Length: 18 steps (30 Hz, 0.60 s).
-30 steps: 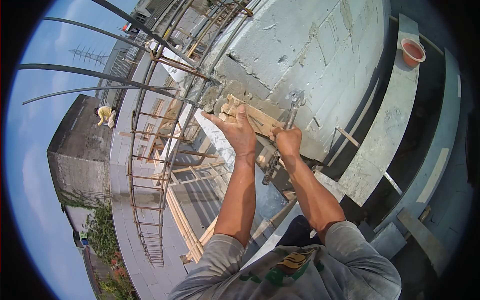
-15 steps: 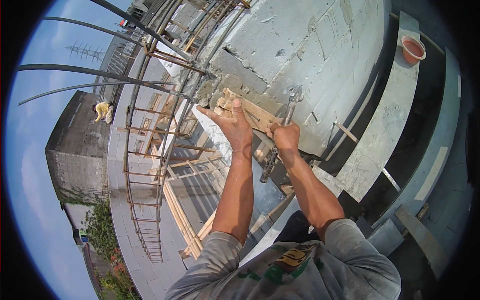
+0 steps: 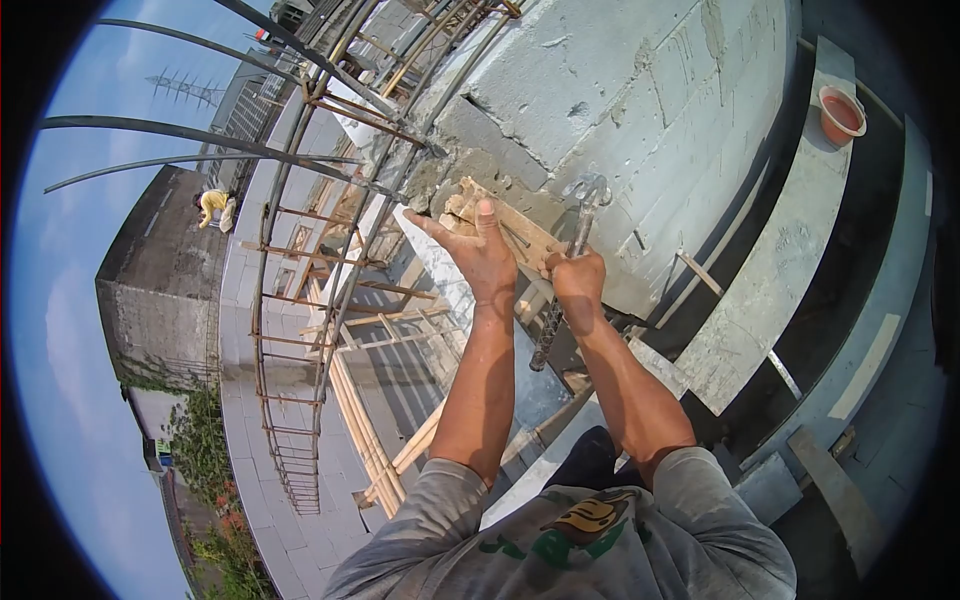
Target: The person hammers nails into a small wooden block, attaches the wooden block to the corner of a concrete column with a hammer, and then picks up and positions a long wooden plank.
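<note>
Our right hand [image 3: 577,277] grips the hammer [image 3: 581,238] closely — our left hand [image 3: 484,262], open, seems to steady the wooden board [image 3: 534,236]; hammer movement calls for keeping left hand clear.

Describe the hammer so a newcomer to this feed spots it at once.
Find the pale block wall at upper centre, then the wooden board at its near corner. The hammer is gripped in the right hand beside that board. Unlike the long dark bars, it is short, with a forked head.

Two hands [image 3: 487,262], one metal tool [image 3: 582,230], one bucket [image 3: 841,116], one distant person [image 3: 213,204] show.
</note>
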Each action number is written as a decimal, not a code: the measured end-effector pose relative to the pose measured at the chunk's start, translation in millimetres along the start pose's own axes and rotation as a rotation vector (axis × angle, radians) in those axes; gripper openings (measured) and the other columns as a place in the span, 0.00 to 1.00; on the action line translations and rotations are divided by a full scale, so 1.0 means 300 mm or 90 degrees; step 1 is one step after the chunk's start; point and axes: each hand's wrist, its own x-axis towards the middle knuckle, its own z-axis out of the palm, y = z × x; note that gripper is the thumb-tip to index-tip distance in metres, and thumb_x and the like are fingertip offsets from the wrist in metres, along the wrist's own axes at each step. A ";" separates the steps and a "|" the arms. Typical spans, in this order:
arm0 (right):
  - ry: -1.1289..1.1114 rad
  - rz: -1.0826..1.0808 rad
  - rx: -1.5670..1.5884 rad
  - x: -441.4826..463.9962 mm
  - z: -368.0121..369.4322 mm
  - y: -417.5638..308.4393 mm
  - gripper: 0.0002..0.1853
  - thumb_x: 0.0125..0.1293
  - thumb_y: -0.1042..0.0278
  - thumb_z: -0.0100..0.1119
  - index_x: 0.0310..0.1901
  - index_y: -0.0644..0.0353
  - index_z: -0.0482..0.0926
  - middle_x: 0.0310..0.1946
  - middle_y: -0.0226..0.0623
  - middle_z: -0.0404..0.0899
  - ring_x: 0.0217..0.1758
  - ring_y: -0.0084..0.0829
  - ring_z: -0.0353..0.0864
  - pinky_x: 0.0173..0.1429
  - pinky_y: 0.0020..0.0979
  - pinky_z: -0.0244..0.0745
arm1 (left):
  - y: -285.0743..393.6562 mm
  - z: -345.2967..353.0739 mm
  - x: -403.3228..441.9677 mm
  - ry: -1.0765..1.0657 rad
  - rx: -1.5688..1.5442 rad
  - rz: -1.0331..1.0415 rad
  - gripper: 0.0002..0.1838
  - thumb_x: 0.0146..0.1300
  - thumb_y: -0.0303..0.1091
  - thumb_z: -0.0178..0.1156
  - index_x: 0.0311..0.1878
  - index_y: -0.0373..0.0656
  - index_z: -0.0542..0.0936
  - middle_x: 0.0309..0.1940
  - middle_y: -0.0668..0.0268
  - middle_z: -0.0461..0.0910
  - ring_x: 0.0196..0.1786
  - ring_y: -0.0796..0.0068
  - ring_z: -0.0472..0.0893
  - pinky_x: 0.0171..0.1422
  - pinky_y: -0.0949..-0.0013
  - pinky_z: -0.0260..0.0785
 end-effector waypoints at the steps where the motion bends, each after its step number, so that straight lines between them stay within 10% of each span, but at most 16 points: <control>1: 0.002 0.002 0.009 -0.002 0.001 -0.004 0.10 0.48 0.72 0.61 0.31 0.68 0.78 0.21 0.46 0.81 0.24 0.38 0.82 0.33 0.33 0.74 | -0.006 0.002 0.001 -0.002 0.002 0.000 0.57 0.63 0.60 0.56 0.73 0.28 0.33 0.74 0.39 0.32 0.78 0.47 0.32 0.80 0.55 0.26; 8: -0.009 -0.064 -0.132 0.018 0.004 0.008 0.09 0.51 0.71 0.64 0.27 0.67 0.76 0.18 0.38 0.79 0.22 0.29 0.78 0.29 0.31 0.72 | -0.019 -0.011 0.006 -0.035 -0.009 -0.018 0.61 0.61 0.59 0.60 0.72 0.27 0.29 0.73 0.35 0.32 0.78 0.46 0.34 0.80 0.56 0.28; 18: 0.012 -0.070 -0.113 0.006 0.028 -0.013 0.15 0.47 0.64 0.70 0.30 0.66 0.77 0.20 0.47 0.79 0.25 0.46 0.80 0.35 0.40 0.74 | 0.000 -0.007 0.014 -0.021 0.124 0.005 0.66 0.57 0.57 0.66 0.71 0.27 0.26 0.72 0.32 0.33 0.77 0.42 0.38 0.79 0.57 0.32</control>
